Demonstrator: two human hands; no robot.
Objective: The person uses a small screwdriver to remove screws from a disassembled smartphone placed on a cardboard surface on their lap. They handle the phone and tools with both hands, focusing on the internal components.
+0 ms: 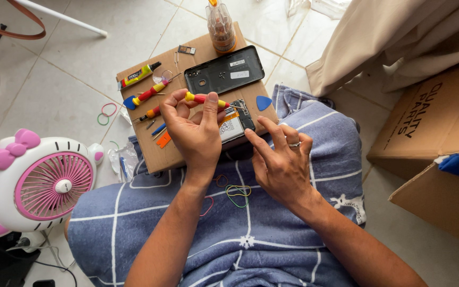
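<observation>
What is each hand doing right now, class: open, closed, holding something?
Left hand: closed on a red and yellow screwdriver.
Right hand: open, fingertips steadying the opened phone.

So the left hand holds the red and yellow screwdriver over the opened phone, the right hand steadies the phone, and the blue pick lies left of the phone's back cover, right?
Not quite. The blue pick lies right of the back cover, as the head view shows. The rest holds: the left hand holds the red and yellow screwdriver over the opened phone, and the right hand steadies it.

An opened phone (pixel 234 125) lies on a cardboard sheet (pixel 173 154) across the lap. Its back cover (pixel 224 70) lies behind it, a glue tube (pixel 138 75) further left. A fan (pixel 41 180) stands on the floor, left.
</observation>
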